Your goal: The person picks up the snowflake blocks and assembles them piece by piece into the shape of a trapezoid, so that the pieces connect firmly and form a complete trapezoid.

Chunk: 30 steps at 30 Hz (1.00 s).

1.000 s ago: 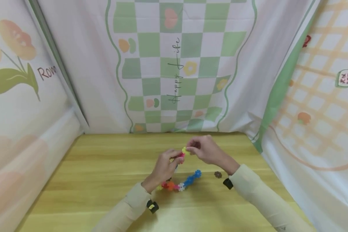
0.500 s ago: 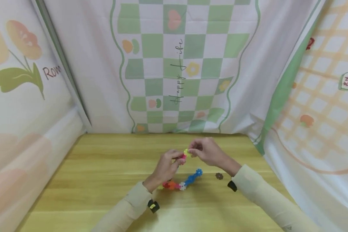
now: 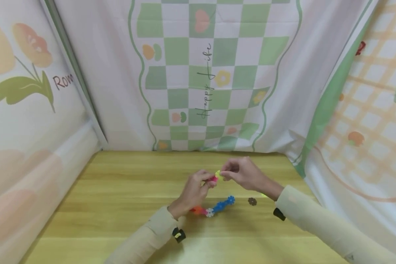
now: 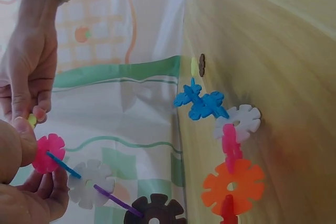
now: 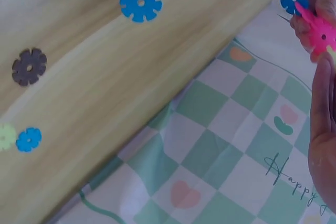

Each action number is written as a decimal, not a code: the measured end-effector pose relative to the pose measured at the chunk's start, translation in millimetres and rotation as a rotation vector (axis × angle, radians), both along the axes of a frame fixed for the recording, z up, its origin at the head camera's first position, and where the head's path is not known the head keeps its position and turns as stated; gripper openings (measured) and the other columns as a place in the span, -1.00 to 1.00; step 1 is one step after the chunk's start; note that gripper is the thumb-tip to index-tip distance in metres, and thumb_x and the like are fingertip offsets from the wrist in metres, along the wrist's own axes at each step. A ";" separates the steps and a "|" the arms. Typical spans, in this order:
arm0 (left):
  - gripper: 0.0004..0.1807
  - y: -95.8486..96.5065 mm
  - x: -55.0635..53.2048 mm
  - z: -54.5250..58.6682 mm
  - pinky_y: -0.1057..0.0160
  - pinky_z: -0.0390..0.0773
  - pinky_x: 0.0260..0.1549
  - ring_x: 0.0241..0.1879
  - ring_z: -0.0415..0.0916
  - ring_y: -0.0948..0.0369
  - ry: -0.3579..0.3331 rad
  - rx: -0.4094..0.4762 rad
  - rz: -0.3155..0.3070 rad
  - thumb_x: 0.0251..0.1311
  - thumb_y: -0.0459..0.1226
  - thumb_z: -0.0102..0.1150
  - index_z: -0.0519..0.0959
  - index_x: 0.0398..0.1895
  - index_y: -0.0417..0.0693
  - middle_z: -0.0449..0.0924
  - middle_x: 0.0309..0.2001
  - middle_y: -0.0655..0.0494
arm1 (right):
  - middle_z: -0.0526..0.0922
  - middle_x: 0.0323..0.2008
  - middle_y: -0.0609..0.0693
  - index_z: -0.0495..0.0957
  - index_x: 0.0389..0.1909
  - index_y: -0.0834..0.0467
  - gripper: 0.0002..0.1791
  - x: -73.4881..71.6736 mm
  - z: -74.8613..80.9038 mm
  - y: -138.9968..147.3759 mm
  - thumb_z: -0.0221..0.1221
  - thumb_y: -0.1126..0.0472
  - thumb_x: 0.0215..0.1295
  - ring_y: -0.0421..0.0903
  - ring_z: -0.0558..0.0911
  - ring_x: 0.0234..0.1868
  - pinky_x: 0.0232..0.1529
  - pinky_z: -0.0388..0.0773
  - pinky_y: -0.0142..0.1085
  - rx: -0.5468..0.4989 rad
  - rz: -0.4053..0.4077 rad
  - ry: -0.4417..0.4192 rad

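Observation:
Near the back of the table, my left hand (image 3: 194,189) pinches a pink snowflake-shaped plastic disc (image 4: 50,153). Opposite it, my right hand (image 3: 245,174) pinches a yellow snowflake disc (image 3: 218,175) between thumb and fingertips, right at the pink disc's rim. From the pink disc, a chain runs through a thin blue disc (image 4: 63,164), a white disc (image 4: 90,184), a purple disc (image 4: 116,200) and a dark brown disc (image 4: 157,205). Linked orange (image 4: 233,184), pink, white (image 4: 245,120) and blue discs (image 4: 207,104) lie on the table; my left hand hides part of them in the head view.
A loose brown disc (image 3: 252,201) lies on the wooden table (image 3: 118,198), right of the blue discs. Beyond it are a pale yellow disc (image 5: 6,137) and a small blue disc (image 5: 29,139). Printed curtains (image 3: 204,91) enclose the back and sides.
Both hands have shifted slightly right together, keeping their pinch on the pink and yellow discs. A bit of yellow now shows beside the right wrist. The head view has turned a little left.

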State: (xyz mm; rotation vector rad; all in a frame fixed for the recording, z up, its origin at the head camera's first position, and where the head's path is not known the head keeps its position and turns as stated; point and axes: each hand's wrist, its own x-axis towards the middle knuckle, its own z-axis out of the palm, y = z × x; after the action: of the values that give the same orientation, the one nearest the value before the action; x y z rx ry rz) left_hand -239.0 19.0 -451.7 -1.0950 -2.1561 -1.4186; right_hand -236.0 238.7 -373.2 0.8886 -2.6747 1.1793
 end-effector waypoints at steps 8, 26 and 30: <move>-0.84 1.8 -0.5 -0.1 0.37 0.71 -0.28 -0.30 0.69 0.16 0.054 -0.001 -0.014 0.34 -0.34 0.30 0.74 -0.23 -0.32 0.72 -0.30 -0.08 | 0.79 -0.43 0.02 0.73 -0.31 0.21 -0.93 3.0 5.3 -3.7 0.38 0.30 0.38 -0.26 0.75 -0.46 -0.37 0.77 -0.32 0.037 0.028 0.067; -0.80 -10.8 -7.1 -1.8 0.39 0.71 -0.18 -0.21 0.69 0.23 -0.244 -0.088 -0.045 0.50 -0.26 0.22 0.71 -0.04 -0.21 0.73 -0.18 -0.01 | 0.83 -0.28 0.06 0.74 -0.18 0.13 -0.83 -15.9 4.9 9.3 0.34 0.10 0.45 -0.22 0.79 -0.31 -0.21 0.78 -0.33 0.121 0.016 -0.150; -0.70 -18.3 -7.9 -6.9 0.33 0.70 -0.14 -0.14 0.67 0.29 -0.450 -0.091 -0.064 0.57 -0.10 0.15 0.67 0.08 -0.11 0.74 -0.10 0.09 | 0.81 -0.26 -0.05 0.74 -0.13 0.13 -0.78 -14.1 4.1 46.5 0.32 0.04 0.48 -0.22 0.77 -0.26 -0.17 0.76 -0.34 0.200 -0.056 -0.199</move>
State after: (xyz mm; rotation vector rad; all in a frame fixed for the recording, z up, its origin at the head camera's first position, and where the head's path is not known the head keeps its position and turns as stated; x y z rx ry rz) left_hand -246.9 0.7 -458.6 -0.9509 -2.5305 -1.7466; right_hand -250.1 285.2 -369.1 0.7500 -2.9983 1.0544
